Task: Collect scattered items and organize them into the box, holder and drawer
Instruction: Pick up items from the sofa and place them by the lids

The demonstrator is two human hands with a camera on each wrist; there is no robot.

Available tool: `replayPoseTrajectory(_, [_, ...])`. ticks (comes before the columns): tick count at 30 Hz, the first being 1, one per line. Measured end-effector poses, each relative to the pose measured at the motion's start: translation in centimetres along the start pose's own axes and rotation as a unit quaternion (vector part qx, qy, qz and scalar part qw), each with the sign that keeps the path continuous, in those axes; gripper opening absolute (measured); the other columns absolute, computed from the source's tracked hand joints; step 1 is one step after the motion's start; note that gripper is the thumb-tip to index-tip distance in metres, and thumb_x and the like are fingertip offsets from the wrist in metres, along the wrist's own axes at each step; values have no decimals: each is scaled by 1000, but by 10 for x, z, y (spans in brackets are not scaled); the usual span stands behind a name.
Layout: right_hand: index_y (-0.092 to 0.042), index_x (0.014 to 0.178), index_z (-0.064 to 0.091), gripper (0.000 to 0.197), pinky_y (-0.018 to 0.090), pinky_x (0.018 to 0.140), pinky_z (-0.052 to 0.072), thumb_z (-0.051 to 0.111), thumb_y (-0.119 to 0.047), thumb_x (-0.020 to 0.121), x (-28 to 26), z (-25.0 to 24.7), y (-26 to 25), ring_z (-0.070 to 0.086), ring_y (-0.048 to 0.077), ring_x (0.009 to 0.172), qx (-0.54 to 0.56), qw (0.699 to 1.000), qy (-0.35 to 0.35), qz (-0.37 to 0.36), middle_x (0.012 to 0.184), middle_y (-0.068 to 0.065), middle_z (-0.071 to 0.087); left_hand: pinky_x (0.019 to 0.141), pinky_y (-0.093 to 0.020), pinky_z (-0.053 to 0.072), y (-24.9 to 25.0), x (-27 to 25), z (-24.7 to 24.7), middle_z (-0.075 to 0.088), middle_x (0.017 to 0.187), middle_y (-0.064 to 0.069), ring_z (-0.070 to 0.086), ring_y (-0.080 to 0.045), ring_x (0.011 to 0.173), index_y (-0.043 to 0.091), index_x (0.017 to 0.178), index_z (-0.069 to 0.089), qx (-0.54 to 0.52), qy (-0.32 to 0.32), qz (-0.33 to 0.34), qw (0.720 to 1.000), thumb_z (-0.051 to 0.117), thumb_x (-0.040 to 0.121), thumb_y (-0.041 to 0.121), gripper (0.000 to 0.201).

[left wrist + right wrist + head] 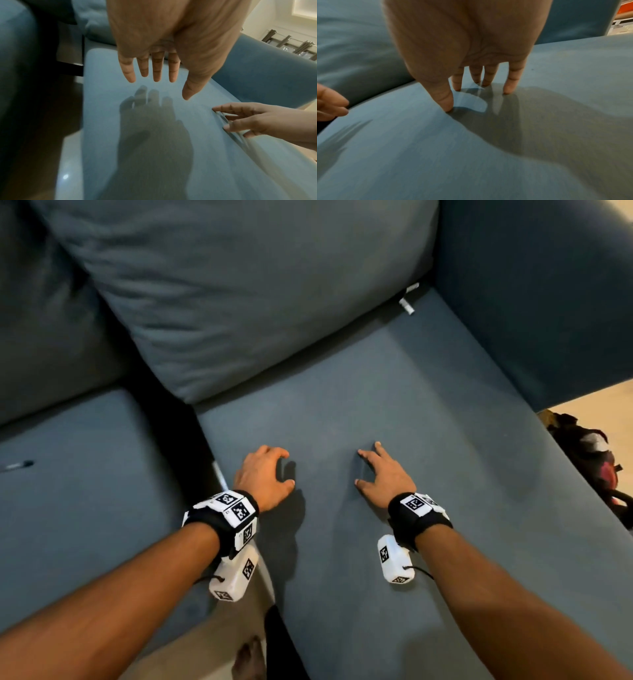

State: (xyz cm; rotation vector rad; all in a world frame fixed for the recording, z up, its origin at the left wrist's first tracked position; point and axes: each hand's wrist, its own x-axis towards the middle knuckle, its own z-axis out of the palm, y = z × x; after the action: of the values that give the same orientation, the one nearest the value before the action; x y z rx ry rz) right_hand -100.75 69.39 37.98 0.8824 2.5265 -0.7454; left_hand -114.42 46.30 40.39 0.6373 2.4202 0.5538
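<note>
A flat, see-through plastic piece (479,105) lies on the blue sofa seat cushion (428,440); its exact shape is blurred. My right hand (358,468) is on it, thumb at its near edge and straight fingers at its far edge, fingertips (507,90) pressing into the cushion. My left hand (289,469) hovers just left of it, fingers loosely curved and holding nothing. In the left wrist view the left hand (169,90) hangs above its own shadow. A dark pen (19,465) lies on the left seat cushion.
A big back cushion (239,285) leans behind the seat. A small white item (407,302) sits in the crease by the armrest (548,285). A dark gap (191,433) splits the two seats. A dark bag (596,460) lies on the floor at right.
</note>
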Motion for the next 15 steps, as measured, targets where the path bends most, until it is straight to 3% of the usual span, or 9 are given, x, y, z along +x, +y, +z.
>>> replayPoseTrajectory(3, [-24,141,49,58,33,113,31,67,-27,85,40,-32,14,37,26,139,32,999,40,15,160,2,26,107,-44,38,27,73,-7,47,139,-7,42,-32,130,22,136,48,45,-19,9,999,80,69,42,77])
replayPoseTrajectory(6, [-19,133,56,50,35,113,33,68,-23,84,85,-59,29,43,28,135,58,994,87,21,152,6,40,110,-56,33,57,142,-17,26,155,-6,25,-32,143,26,147,31,120,-52,2,991,85,60,49,105])
replayPoseTrajectory(9, [-14,129,59,47,40,110,37,68,-21,83,142,-92,42,49,29,130,69,991,114,-11,140,9,53,103,-68,33,91,200,-27,16,156,-2,18,-35,143,31,149,23,164,-99,-30,981,92,46,47,125])
replayPoseTrajectory(12, [-11,131,56,52,37,108,38,69,-18,82,201,-129,48,52,34,123,54,988,142,-29,137,11,54,96,-72,37,113,231,-24,25,149,-2,28,-39,135,29,144,31,174,-111,-51,977,96,37,41,126])
replayPoseTrajectory(15, [-11,137,51,58,33,110,32,69,-12,82,251,-167,40,48,32,129,54,983,173,-36,144,12,48,96,-74,35,114,231,-19,28,148,0,30,-37,134,31,141,32,176,-103,-73,976,97,38,38,122])
